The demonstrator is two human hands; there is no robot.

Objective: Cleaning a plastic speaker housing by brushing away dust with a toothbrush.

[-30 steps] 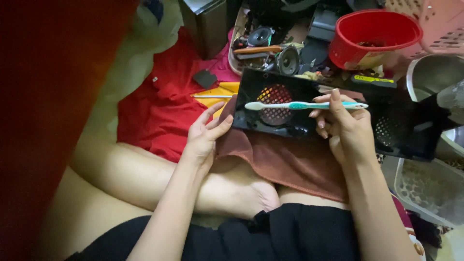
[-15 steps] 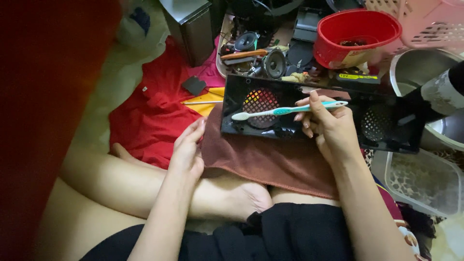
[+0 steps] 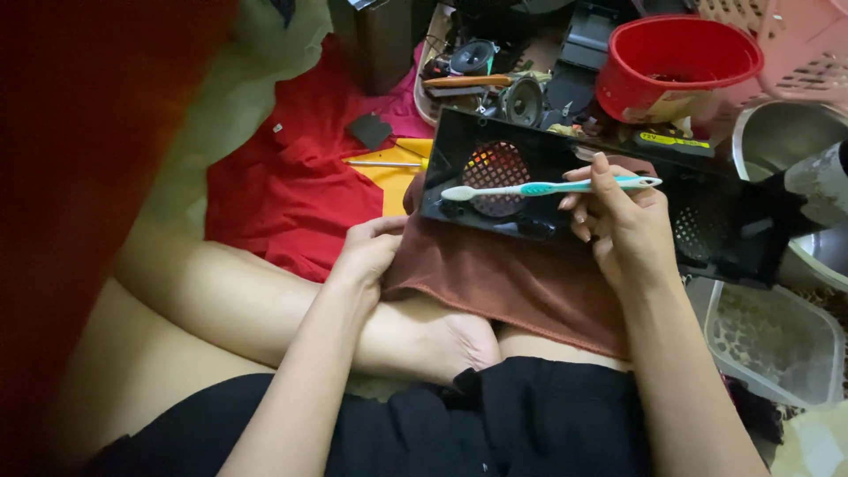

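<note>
We sit cross-legged on the floor, with a brown towel draped over our lap and a black panel resting on it, its round grille showing red mesh. Our right hand pinches a toothbrush by the handle between thumb and fingers; the brush lies level across the panel with its white head just over the grille. Our left hand rests with fingers curled on the towel's left edge, gripping the cloth lightly, close to the panel's lower left corner.

Left of the panel a red cloth lies crumpled on a pale green floor covering, with a small dark square piece on it. A yellow patch shows beside the panel. Beyond the panel we see loose speakers, a red bucket, a pink basket and a metal bowl. A clear plastic tub stands at our right, near the knee. A blurred red shape fills the left edge of the view; we cannot tell what it is.
</note>
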